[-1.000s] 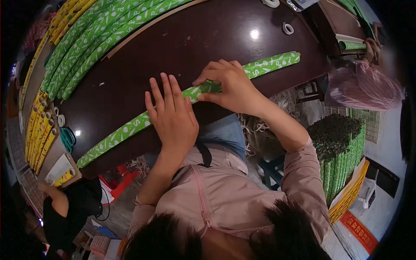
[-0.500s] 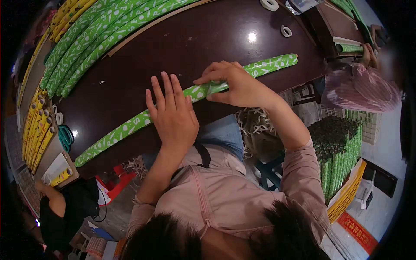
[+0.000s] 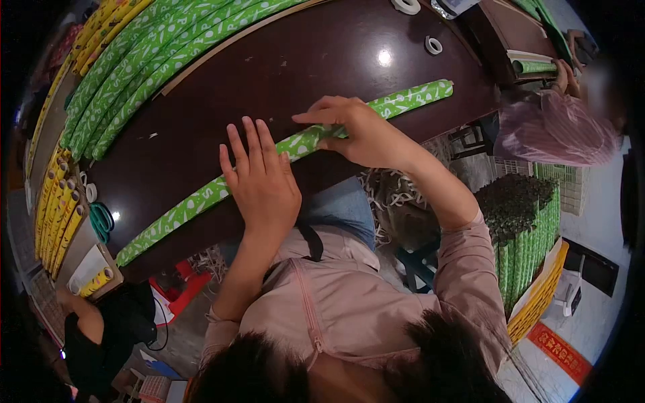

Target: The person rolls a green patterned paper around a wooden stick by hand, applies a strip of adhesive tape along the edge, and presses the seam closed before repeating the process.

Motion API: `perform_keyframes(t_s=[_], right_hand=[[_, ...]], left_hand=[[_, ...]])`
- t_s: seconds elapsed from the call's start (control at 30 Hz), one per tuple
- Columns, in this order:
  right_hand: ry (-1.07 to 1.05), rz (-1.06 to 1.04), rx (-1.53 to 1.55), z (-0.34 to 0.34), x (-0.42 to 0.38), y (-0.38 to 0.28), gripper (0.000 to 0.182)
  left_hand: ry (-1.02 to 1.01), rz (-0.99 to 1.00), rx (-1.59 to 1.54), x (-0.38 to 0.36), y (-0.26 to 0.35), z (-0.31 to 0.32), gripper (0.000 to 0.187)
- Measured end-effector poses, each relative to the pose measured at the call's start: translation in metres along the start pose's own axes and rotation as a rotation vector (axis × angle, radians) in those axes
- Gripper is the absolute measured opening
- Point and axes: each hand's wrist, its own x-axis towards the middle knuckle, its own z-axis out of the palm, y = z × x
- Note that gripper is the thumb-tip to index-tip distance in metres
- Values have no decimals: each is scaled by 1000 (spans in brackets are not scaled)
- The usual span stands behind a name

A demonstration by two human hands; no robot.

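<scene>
A long, thin green roll of patterned wrapping paper (image 3: pixel 185 206) lies slantwise across the dark table, its white print showing letters and shapes. My left hand (image 3: pixel 263 185) rests flat over the middle of it, fingers stretched out and pointing away from me. Farther right, my right hand (image 3: pixel 359 131) arches over the same roll. Its thumb is on the near side and its fingers reach to the far side, so the roll sits between them. The paper under the right palm is partly hidden.
More green rolls (image 3: pixel 181 40) and yellow rolls (image 3: pixel 57 208) lie along the table's far and left sides. Tape rings (image 3: pixel 433 45) and teal-handled scissors (image 3: pixel 101 222) rest on the dark table (image 3: pixel 302 60). Another person's hands (image 3: pixel 568 77) are at the right; an arm (image 3: pixel 87 319) shows lower left.
The view has shifted slightly. A lifted, see-through edge near my right thumb no longer stands out, and the thumb sits closer to the roll. My left hand stays flat on it.
</scene>
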Motion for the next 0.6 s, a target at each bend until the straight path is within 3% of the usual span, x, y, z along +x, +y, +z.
perform_keyframes(t_s=[0.13, 0.37, 0.47, 0.53, 0.6], right_hand=[[37, 47, 9, -5, -3, 2, 55], [33, -11, 160, -17, -8, 11, 52], [56, -4, 110, -5, -6, 2, 45], [211, 44, -251, 13, -8, -3, 38], [206, 80, -245, 23, -8, 0, 33]], left_hand=[[-6, 6, -5, 1, 1, 0, 51], [-6, 16, -2, 1, 2, 2, 52], [-3, 15, -4, 3, 2, 0, 52], [-6, 15, -2, 3, 3, -1, 53], [-11, 15, 0, 4, 2, -1, 53]])
